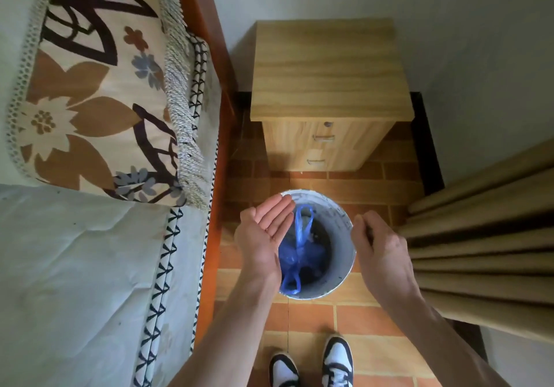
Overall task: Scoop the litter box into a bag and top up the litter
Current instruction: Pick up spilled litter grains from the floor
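A blue plastic bag (299, 254) lies crumpled inside the grey bucket (344, 237) on the tiled floor, its thin handles loose. The left hand (266, 228) hovers over the rim, palm up, fingers straight, holding nothing. The right hand (379, 242) has loosely curled fingers, empty.

Terracotta tile floor (311, 317) underfoot, a light wooden nightstand (328, 87) with two drawers against the pale wall (449, 27), bed (75, 281) on the left carrying a floral fringed pillow (99, 96), tan curtain (485, 245) folds hanging at right
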{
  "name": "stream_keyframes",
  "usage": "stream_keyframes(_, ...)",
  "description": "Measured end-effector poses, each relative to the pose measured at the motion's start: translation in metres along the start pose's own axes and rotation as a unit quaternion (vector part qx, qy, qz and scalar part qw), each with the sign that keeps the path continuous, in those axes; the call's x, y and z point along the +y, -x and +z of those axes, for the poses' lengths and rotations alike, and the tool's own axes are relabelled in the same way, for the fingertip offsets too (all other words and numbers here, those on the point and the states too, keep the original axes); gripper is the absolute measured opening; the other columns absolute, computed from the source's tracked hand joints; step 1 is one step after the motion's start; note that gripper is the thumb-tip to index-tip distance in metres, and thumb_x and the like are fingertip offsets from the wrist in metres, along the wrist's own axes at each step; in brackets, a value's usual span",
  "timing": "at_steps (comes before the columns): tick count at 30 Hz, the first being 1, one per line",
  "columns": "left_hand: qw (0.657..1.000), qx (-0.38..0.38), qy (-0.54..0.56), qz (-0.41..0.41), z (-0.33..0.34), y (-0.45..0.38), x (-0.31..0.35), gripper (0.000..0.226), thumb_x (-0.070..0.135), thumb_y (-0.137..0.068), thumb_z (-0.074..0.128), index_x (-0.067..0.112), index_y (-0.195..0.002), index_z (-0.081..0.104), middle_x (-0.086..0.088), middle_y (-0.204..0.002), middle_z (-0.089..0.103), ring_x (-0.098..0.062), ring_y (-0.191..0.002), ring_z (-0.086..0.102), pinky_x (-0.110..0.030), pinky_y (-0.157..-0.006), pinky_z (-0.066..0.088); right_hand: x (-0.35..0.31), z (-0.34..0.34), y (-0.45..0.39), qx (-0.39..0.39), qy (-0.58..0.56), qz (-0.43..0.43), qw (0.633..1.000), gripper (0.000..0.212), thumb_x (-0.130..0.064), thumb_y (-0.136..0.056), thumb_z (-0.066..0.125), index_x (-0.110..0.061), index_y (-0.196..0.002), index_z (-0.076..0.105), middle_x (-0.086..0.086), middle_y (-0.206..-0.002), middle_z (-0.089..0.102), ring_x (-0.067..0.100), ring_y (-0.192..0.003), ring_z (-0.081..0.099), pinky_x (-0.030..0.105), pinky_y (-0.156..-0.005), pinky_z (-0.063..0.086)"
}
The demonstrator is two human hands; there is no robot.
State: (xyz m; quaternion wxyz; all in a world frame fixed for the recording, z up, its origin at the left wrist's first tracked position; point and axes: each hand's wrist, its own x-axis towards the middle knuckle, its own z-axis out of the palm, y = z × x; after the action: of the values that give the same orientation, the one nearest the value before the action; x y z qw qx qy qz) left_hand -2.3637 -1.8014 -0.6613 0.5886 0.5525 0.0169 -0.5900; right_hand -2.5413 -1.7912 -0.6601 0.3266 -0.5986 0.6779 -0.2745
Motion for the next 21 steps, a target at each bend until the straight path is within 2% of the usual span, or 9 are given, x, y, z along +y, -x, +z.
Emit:
stream_keyframes(5,0.991,0.028,-0.109,0.073,-0.009,-0.036,-0.029,0.052,0.019,-0.106,0.023,0.004,-0.116,0.072,-0.009,-0.110,0.078,-0.015,-0.107,0.074,-0.033,-0.102,0.055,0.024,0.022,-0.012,-0.026,0.022,0.012,0.999,0.034,-0.020,-0.103,0.050,-0.020,-0.070,0.042,0.001,-0.050,0.041,0.017,-0.050,0.037,0.025,-0.046,0.031)
stream_keyframes(8,0.977,0.030,-0.168,0.124,-0.011,-0.049,-0.045,0.048,0.015,-0.107,0.026,0.006,-0.116,0.072,-0.006,-0.112,0.077,-0.011,-0.107,0.073,-0.028,-0.101,0.055,0.029,0.030,-0.015,-0.047,0.043,0.021,0.998,0.034,-0.024,-0.103,0.049,-0.023,-0.071,0.039,-0.002,-0.048,0.040,0.015,-0.049,0.043,0.030,-0.047,0.031)
stream_keyframes(10,0.963,0.027,-0.211,0.167,-0.014,-0.055,-0.055,0.044,0.014,-0.108,0.029,0.008,-0.115,0.072,-0.003,-0.111,0.077,-0.010,-0.108,0.072,-0.026,-0.100,0.055,0.029,0.033,-0.017,-0.056,0.050,0.017,0.997,0.034,-0.022,-0.104,0.049,-0.024,-0.072,0.039,-0.005,-0.049,0.041,0.008,-0.050,0.049,0.025,-0.046,0.035)
stream_keyframes(13,0.932,0.012,-0.292,0.213,-0.022,-0.063,-0.067,0.042,0.020,-0.108,0.032,0.017,-0.113,0.074,0.006,-0.111,0.077,-0.005,-0.110,0.070,-0.033,-0.104,0.053,0.029,0.035,-0.020,-0.063,0.060,0.013,0.996,0.031,-0.022,-0.105,0.048,-0.023,-0.075,0.041,-0.006,-0.051,0.043,0.001,-0.054,0.052,0.020,-0.050,0.039)
stream_keyframes(16,0.904,0.012,-0.355,0.238,-0.032,-0.069,-0.074,0.044,0.027,-0.109,0.032,0.018,-0.117,0.075,0.014,-0.113,0.076,-0.003,-0.114,0.067,-0.039,-0.107,0.050,0.030,0.037,-0.023,-0.068,0.068,0.020,0.995,0.029,-0.024,-0.105,0.046,-0.021,-0.076,0.043,-0.004,-0.052,0.043,0.001,-0.054,0.050,0.021,-0.051,0.039)
stream_keyframes(18,0.876,0.013,-0.399,0.269,-0.038,-0.072,-0.076,0.045,0.030,-0.108,0.031,0.019,-0.120,0.073,0.024,-0.108,0.073,0.002,-0.111,0.066,-0.038,-0.106,0.051,0.030,0.037,-0.025,-0.067,0.069,0.014,0.995,0.029,-0.023,-0.105,0.046,-0.021,-0.076,0.042,-0.005,-0.051,0.042,0.001,-0.054,0.050,0.022,-0.052,0.039)
stream_keyframes(19,0.858,0.012,-0.424,0.288,-0.040,-0.073,-0.076,0.045,0.032,-0.107,0.031,0.020,-0.121,0.072,0.028,-0.107,0.072,0.003,-0.110,0.066,-0.037,-0.105,0.052,0.030,0.038,-0.027,-0.066,0.073,0.012,0.995,0.029,-0.024,-0.105,0.046,-0.021,-0.077,0.042,-0.005,-0.051,0.041,0.002,-0.053,0.051,0.026,-0.053,0.038)
stream_keyframes(21,0.818,-0.004,-0.478,0.321,-0.044,-0.076,-0.074,0.046,0.034,-0.108,0.029,0.022,-0.124,0.070,0.021,-0.116,0.072,-0.002,-0.116,0.065,-0.038,-0.105,0.051,0.032,0.040,-0.030,-0.062,0.097,0.012,0.993,0.027,-0.028,-0.106,0.046,-0.020,-0.080,0.042,-0.005,-0.053,0.043,0.013,-0.047,0.046,0.033,-0.051,0.028)
